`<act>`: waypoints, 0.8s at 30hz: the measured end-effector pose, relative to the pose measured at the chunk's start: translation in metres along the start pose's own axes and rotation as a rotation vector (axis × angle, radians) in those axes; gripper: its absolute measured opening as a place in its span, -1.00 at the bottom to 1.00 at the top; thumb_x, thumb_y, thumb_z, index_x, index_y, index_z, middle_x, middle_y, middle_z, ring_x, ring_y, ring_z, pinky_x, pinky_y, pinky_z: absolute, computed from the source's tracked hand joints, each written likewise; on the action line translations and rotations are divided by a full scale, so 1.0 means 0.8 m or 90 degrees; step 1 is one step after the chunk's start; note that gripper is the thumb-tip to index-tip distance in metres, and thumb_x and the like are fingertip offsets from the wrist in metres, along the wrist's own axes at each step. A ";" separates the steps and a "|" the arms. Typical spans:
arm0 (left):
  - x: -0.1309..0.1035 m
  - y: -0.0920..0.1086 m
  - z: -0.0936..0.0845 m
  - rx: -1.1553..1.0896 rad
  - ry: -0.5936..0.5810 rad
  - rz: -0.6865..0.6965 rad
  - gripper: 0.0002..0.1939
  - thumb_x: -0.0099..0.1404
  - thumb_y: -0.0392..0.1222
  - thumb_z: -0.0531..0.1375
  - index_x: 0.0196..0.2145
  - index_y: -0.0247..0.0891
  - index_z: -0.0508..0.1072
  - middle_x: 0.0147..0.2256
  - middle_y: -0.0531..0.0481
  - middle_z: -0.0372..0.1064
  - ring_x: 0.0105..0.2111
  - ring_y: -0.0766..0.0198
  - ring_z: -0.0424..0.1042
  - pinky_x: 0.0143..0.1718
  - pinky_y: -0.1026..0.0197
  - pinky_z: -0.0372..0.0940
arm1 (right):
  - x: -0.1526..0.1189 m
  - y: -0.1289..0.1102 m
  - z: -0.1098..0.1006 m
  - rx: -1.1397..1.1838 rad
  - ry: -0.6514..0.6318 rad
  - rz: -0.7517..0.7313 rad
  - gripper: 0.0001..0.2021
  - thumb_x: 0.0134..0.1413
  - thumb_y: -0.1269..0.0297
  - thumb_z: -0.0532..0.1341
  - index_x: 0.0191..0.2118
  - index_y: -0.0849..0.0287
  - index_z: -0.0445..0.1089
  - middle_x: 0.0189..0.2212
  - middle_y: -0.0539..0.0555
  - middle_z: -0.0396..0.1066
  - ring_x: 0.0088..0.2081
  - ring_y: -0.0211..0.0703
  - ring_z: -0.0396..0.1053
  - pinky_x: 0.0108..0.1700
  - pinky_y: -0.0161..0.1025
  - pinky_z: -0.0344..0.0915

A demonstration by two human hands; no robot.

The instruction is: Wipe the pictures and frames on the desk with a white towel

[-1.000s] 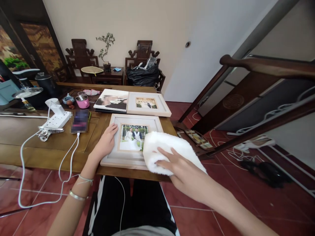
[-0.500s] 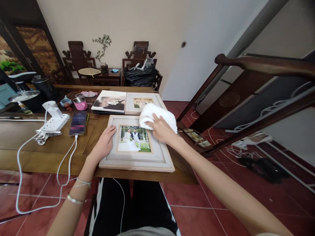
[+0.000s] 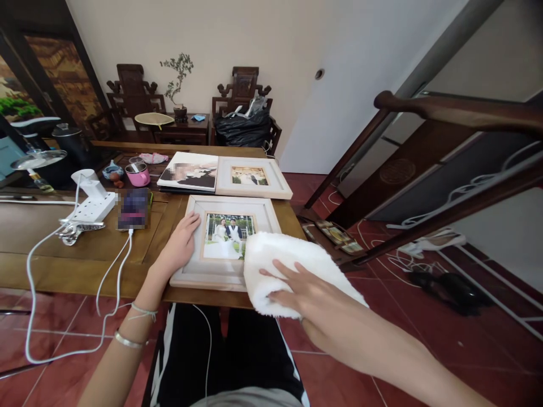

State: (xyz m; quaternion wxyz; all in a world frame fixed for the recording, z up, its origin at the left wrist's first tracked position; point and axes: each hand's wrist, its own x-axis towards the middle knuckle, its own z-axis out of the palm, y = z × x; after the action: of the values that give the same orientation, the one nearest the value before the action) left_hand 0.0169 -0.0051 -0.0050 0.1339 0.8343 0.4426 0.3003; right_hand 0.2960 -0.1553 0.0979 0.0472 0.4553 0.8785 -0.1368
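Observation:
A light wooden picture frame (image 3: 190, 271) with a photo of two people lies flat near the table's front edge. My left hand (image 3: 180, 246) grips its left side, fingers over the rim. In my right hand (image 3: 297, 285) is a folded white fluffy towel (image 3: 292, 251), with the fingers on top and the thumb tucked at the fold. The towel covers the frame's lower right corner and hangs out past the table edge. Behind, a second picture frame (image 3: 278, 178) lies beside a photo album (image 3: 189, 171).
On the wooden table (image 3: 123, 271) at left are a white power strip (image 3: 99, 208), a charging phone (image 3: 134, 209) and a pink cup (image 3: 138, 174). White cables hang over the front edge. A dark wooden chair (image 3: 360, 186) stands at right.
My right hand has drawn the towel from the frame's upper right toward me, to the lower right corner, uncovering the second frame. My left hand stays at the frame's left side.

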 end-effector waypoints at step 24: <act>0.000 0.000 -0.001 0.011 -0.001 -0.009 -0.50 0.27 -0.40 -0.11 0.14 -0.42 0.29 0.20 -0.24 0.17 0.27 0.11 0.03 0.29 -0.09 -0.03 | 0.103 0.061 0.004 -0.068 0.116 0.050 -0.40 -0.16 0.69 -0.03 0.06 0.30 0.37 0.19 0.32 0.17 0.30 0.24 -0.13 0.20 0.37 -0.12</act>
State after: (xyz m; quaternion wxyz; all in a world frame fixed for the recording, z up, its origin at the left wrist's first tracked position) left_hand 0.0166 -0.0048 -0.0047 0.1292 0.8326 0.4507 0.2949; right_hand 0.2873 -0.0647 0.0678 -0.0031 0.4967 0.8667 -0.0461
